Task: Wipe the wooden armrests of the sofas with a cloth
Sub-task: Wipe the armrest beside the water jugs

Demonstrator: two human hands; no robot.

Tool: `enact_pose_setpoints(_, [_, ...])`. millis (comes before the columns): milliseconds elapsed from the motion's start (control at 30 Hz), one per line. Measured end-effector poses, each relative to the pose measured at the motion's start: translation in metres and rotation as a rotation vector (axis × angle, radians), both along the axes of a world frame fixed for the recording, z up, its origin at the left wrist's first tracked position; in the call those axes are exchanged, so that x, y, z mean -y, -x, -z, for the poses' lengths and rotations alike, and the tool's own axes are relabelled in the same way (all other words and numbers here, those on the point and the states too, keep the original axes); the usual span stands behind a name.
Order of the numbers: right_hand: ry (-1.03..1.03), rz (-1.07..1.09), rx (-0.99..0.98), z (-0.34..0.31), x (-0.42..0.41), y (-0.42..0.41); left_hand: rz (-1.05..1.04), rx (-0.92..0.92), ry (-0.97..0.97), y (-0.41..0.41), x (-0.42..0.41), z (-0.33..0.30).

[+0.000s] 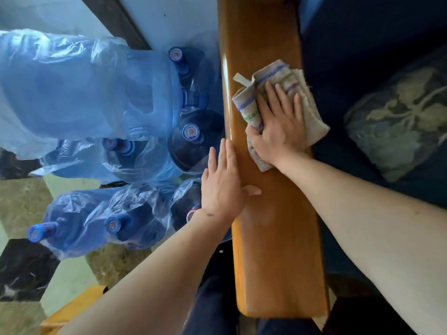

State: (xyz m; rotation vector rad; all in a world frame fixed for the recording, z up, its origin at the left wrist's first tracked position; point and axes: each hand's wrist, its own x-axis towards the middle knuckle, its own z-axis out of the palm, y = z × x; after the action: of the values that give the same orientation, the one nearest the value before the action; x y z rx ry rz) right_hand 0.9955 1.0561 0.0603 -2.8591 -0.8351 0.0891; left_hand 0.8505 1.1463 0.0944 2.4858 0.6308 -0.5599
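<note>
A long glossy wooden armrest [271,226] runs from the bottom centre up to the top of the view. On its middle lies a folded beige cloth [312,117] with blue and green stripes. My right hand [278,124] presses flat on the cloth with straight fingers, the thumb tucked at the cloth's left fold. My left hand [222,184] rests open against the armrest's left edge, fingers straight, thumb lying on the wood.
Several large blue water bottles [191,134] wrapped in clear plastic stand on the floor left of the armrest. A dark blue sofa seat with a patterned cushion [401,117] lies to the right. A marble-patterned tiled floor [24,213] shows at the lower left.
</note>
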Motion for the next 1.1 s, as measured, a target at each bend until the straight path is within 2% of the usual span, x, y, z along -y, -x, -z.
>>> enact_pose_setpoints(133, [0.012, 0.092, 0.023, 0.005, 0.028, 0.050, 0.055, 0.060, 0.017, 0.032, 0.005, 0.003])
enact_pose_setpoints(300, [-0.005, 0.169, 0.020, 0.007, 0.049, 0.125, 0.154, -0.004, 0.085, 0.088, 0.010, 0.000])
enact_pose_setpoints(433, [-0.012, 0.184, 0.004, 0.005, 0.071, 0.195, 0.195, 0.052, 0.188, 0.129, 0.015, -0.003])
enact_pose_setpoints(567, [0.053, 0.141, -0.058, 0.000, 0.114, 0.278, 0.227, 0.049, 0.165, 0.129, 0.018, -0.008])
enact_pose_setpoints(667, [0.046, 0.112, -0.064, -0.001, 0.134, 0.311, 0.236, 0.089, 0.122, 0.105, 0.014, -0.010])
enact_pose_setpoints(900, [0.014, 0.029, -0.073, -0.002, 0.130, 0.283, 0.313, 0.110, -0.026, 0.001, -0.021, -0.005])
enact_pose_setpoints(1100, [-0.077, 0.036, -0.023, 0.000, 0.065, 0.139, 0.350, 0.118, -0.101, -0.103, -0.064, -0.010])
